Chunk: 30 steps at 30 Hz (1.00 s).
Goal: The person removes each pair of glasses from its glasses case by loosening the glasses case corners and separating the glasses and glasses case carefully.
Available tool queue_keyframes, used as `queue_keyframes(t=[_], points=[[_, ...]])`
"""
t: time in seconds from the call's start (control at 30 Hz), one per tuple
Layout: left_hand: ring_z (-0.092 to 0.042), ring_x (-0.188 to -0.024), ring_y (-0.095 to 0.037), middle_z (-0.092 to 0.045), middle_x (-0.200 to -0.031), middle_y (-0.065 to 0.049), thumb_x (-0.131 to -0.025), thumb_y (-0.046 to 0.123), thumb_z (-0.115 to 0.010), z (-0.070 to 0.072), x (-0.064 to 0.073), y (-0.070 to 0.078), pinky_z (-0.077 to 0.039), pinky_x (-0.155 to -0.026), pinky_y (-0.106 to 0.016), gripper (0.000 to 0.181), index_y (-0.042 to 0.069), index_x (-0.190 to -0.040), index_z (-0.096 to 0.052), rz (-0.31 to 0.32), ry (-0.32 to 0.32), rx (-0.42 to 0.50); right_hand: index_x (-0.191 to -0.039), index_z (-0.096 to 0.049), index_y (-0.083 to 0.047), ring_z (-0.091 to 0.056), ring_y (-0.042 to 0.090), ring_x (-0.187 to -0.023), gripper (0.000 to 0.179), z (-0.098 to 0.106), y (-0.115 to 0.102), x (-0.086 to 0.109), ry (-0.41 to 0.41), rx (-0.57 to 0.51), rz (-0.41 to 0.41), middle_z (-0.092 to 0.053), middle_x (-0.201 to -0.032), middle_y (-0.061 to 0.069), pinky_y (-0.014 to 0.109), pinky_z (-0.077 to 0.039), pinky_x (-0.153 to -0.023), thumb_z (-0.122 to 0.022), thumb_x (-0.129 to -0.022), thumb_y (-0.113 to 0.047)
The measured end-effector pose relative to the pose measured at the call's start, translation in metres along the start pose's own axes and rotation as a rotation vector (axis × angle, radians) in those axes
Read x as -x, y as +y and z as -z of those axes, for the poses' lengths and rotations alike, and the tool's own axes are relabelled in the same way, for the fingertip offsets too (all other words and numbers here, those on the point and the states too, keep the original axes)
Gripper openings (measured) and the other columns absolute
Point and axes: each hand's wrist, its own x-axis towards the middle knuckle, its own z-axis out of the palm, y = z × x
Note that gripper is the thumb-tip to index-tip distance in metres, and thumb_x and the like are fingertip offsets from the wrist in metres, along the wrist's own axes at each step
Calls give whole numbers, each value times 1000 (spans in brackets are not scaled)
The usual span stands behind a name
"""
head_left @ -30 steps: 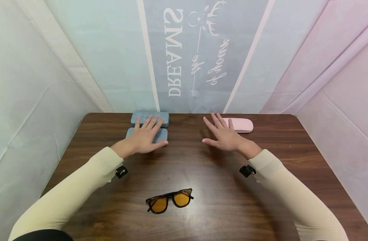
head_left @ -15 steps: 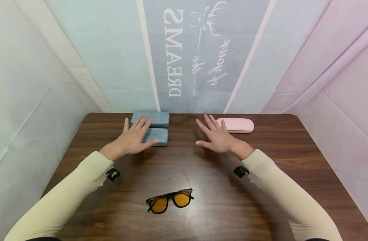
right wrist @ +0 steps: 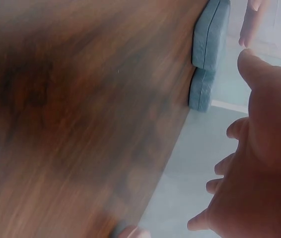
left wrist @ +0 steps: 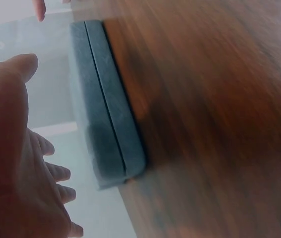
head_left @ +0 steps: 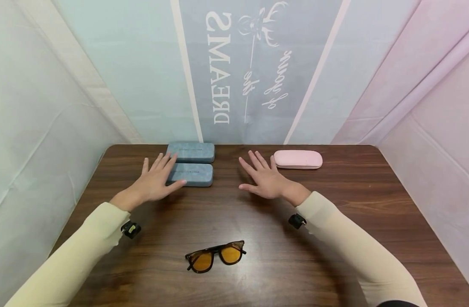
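My left hand (head_left: 153, 181), fingers spread and straight, hovers palm down at the left end of two blue glasses cases. The near blue case (head_left: 197, 175) is partly covered by it; the far blue case (head_left: 196, 152) lies just behind. In the left wrist view a blue case (left wrist: 108, 109) shows its closed seam, apart from the fingers. My right hand (head_left: 269, 182) is spread too, holding nothing, left of and in front of a pink glasses case (head_left: 301, 159). Folded sunglasses (head_left: 216, 256) with amber lenses and a dark frame lie near the front.
The brown wooden table (head_left: 353, 213) ends at the back against a pale fabric backdrop (head_left: 157, 76) with mirrored lettering. White fabric sides (head_left: 38, 128) rise at left and right. A small black device (head_left: 131, 229) sits at each wrist.
Both hands have drifted left and slightly toward the body, still spread. More of the blue cases and the whole top of the pink case now show. Cases and sunglasses have stayed put.
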Motion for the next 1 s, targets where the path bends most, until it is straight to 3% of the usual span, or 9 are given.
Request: queue_keyframes(t=[0.5,0.83,1.0], points=[[-19,-149,-49,-19,-163,-31,-101,43,-60,-2,9,-29,-18,-116,-66,85,-4,-160,-20,-42,85,129,-165,-9,-18,6,33,-156,84,-4,-20,-23,-22,-47,35,4,-169,17,66,1,-118,-51,-103,-56],[-18,-148,-51,-11,-164,-30,-101,46,-61,-1,13,-48,-25,-111,-69,91,-1,-161,-13,34,41,205,-165,-9,-17,4,31,-156,83,-9,-37,-36,-34,-97,71,1,-169,17,63,-2,-120,-50,-104,-55],[-17,-148,-51,-11,-164,-31,-99,47,-65,-1,12,-52,-25,-111,-68,94,-1,-161,-13,36,19,214,-165,-11,-13,2,34,-156,82,-14,-41,-43,-41,-129,92,-2,-169,18,61,-4,-121,-50,-104,-52]])
